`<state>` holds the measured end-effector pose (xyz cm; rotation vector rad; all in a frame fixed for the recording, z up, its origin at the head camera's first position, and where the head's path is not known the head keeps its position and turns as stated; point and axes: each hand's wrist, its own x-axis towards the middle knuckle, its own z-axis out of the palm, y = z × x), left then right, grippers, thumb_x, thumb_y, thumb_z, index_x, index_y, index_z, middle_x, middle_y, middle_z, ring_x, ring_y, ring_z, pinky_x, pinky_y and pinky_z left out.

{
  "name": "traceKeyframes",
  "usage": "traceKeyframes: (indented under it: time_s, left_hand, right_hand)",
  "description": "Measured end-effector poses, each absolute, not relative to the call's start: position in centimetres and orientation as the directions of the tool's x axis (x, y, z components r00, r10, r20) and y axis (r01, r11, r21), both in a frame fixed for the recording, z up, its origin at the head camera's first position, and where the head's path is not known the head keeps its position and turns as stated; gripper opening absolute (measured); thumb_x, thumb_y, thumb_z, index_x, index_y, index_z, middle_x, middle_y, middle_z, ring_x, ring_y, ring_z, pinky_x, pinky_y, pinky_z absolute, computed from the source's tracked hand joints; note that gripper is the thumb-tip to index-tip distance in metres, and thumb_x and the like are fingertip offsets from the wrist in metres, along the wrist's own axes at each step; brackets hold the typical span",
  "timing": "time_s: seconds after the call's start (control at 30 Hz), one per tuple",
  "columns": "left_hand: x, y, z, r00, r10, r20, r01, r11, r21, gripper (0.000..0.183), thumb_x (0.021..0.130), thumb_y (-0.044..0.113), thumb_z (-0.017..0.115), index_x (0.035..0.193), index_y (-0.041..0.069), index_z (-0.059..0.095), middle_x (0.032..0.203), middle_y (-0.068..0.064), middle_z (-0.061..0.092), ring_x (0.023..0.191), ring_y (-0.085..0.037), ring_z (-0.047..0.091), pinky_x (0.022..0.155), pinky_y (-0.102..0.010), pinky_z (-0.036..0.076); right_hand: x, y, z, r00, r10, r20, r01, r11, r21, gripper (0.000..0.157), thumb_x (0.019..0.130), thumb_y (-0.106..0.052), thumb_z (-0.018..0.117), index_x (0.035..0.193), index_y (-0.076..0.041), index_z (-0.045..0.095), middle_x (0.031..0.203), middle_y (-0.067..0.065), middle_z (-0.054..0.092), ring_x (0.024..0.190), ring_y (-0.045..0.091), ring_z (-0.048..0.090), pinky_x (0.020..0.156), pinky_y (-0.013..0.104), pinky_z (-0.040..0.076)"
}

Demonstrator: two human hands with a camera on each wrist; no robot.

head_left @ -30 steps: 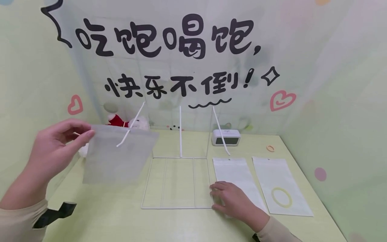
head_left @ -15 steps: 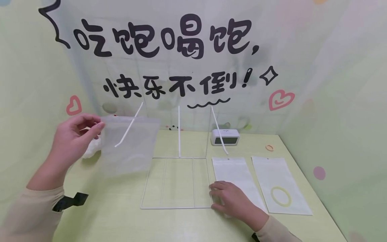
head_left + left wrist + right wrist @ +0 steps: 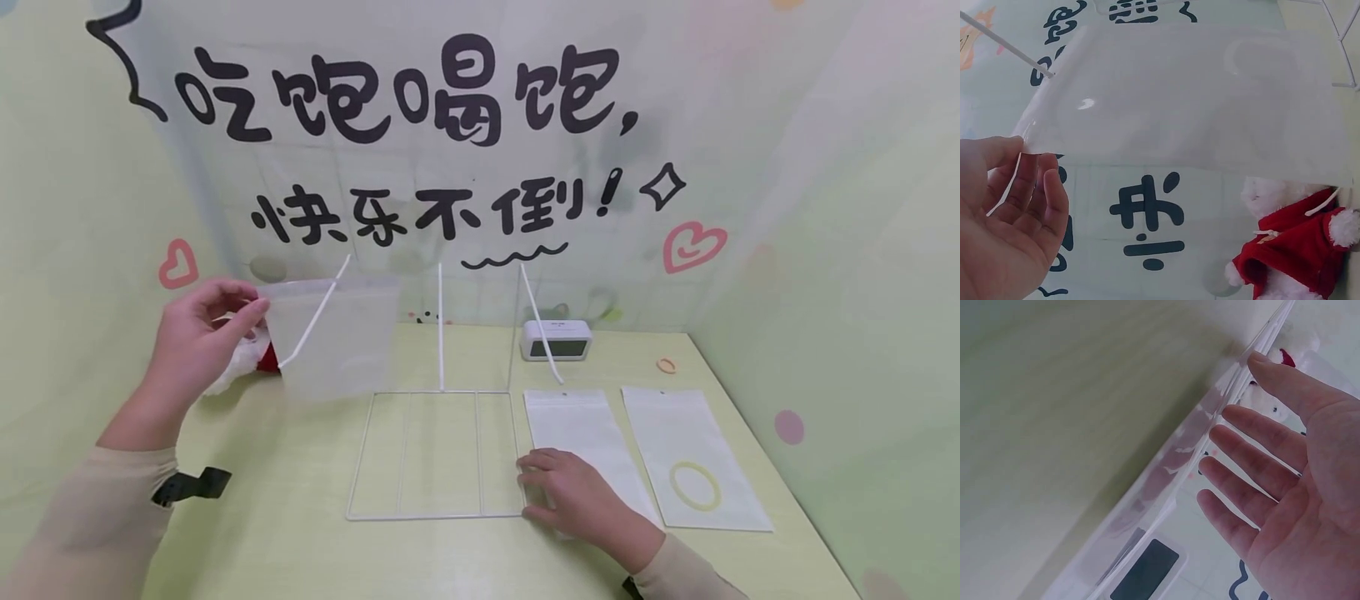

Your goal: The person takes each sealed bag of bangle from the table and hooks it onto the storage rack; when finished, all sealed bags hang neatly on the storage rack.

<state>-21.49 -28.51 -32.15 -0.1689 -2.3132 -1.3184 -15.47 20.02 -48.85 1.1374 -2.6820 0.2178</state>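
Head view: I read the hours from the middle of the desk (image 3: 300,542), twelve towards the lettered backdrop (image 3: 435,171).
Left hand (image 3: 202,337): raised at ten o'clock, thumb and fingers pinching a corner of the translucent bag (image 3: 341,337).
Plush toy (image 3: 238,371): white and red, ten o'clock, behind that hand.
Bag: held up off the desk between ten and eleven, overlapping the left prong (image 3: 315,307); whether the two are joined, I cannot tell.
White wire rack (image 3: 480,454): at the dial's centre, three prongs above a flat base.
Digital clock (image 3: 557,340): between one and two, beyond the right prong.
Right hand (image 3: 570,492): between three and four, fingers loosely extended at the rack's edge, gripping nothing.
Inner packet (image 3: 573,421): white, three o'clock, partly hidden by the right hand.
Orange ring (image 3: 660,365): past two o'clock.
Outer packet (image 3: 690,433): white, three o'clock, yellow ring (image 3: 673,482) against its lower half.
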Motion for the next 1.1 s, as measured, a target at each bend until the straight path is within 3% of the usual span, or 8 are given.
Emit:
traceKeyframes:
  time_s: [0.3, 0.57, 0.7, 0.87, 1.1]
  left_hand:
    - [-21.6, -28.8, -33.9, -0.903, -0.081, 0.422, 0.290, 0.609, 0.738, 0.028, 0.100, 0.024, 0.069, 0.122, 0.008, 0.063, 0.097, 0.021, 0.065, 0.082, 0.004, 0.064, 0.073, -0.006, 0.052]
    - [-18.9, -28.6, -37.6, -0.915, -0.041, 0.400, 0.254, 0.711, 0.655, 0.025, 0.098, 0.023, 0.073, 0.115, 0.008, 0.063, 0.097, -0.001, 0.066, 0.075, 0.004, 0.062, 0.062, -0.013, 0.053]
    - [-17.5, -28.1, -39.2, -0.915, -0.058, 0.400, 0.235, 0.728, 0.643, 0.026, 0.095, 0.020, 0.076, 0.114, 0.008, 0.062, 0.097, -0.004, 0.067, 0.076, 0.007, 0.059, 0.062, -0.012, 0.052]
    - [-15.9, -27.0, -40.8, -0.911, -0.062, 0.409, 0.238, 0.730, 0.641, 0.020, 0.093, 0.013, 0.077, 0.108, 0.009, 0.064, 0.096, -0.003, 0.067, 0.078, 0.008, 0.058, 0.065, -0.009, 0.050]
    - [-15.0, -25.1, -43.8, -0.950, 0.125, 0.286, 0.274, 0.772, 0.574, 0.018, 0.089, 0.009, 0.079, 0.095, 0.022, 0.069, 0.089, 0.007, 0.069, 0.073, 0.001, 0.059, 0.062, -0.020, 0.051]
  right_hand:
    - [-15.2, 19.9, -48.2, -0.660, -0.695, 0.286, -0.739, 0.670, -0.077, 0.033, 0.079, -0.030, 0.088, 0.104, -0.011, 0.079, 0.123, 0.004, 0.074, 0.117, 0.024, 0.068, 0.099, 0.041, 0.056]
    - [-15.3, 19.9, -48.6, -0.672, -0.689, 0.273, -0.730, 0.678, -0.085, 0.033, 0.078, -0.032, 0.088, 0.103, -0.012, 0.079, 0.123, 0.003, 0.074, 0.119, 0.024, 0.067, 0.102, 0.041, 0.055]
    - [-15.2, 20.0, -48.5, -0.668, -0.691, 0.276, -0.732, 0.677, -0.074, 0.034, 0.077, -0.032, 0.089, 0.103, -0.012, 0.079, 0.123, 0.004, 0.074, 0.118, 0.024, 0.067, 0.101, 0.041, 0.055]
    - [-15.1, 20.1, -48.3, -0.681, -0.688, 0.250, -0.722, 0.687, -0.077, 0.033, 0.079, -0.031, 0.088, 0.105, -0.011, 0.079, 0.125, 0.004, 0.073, 0.119, 0.024, 0.067, 0.102, 0.041, 0.054]
    - [-15.1, 20.1, -48.1, -0.695, -0.685, 0.218, -0.712, 0.698, -0.078, 0.033, 0.081, -0.031, 0.086, 0.106, -0.011, 0.079, 0.126, 0.004, 0.073, 0.120, 0.025, 0.067, 0.103, 0.041, 0.054]
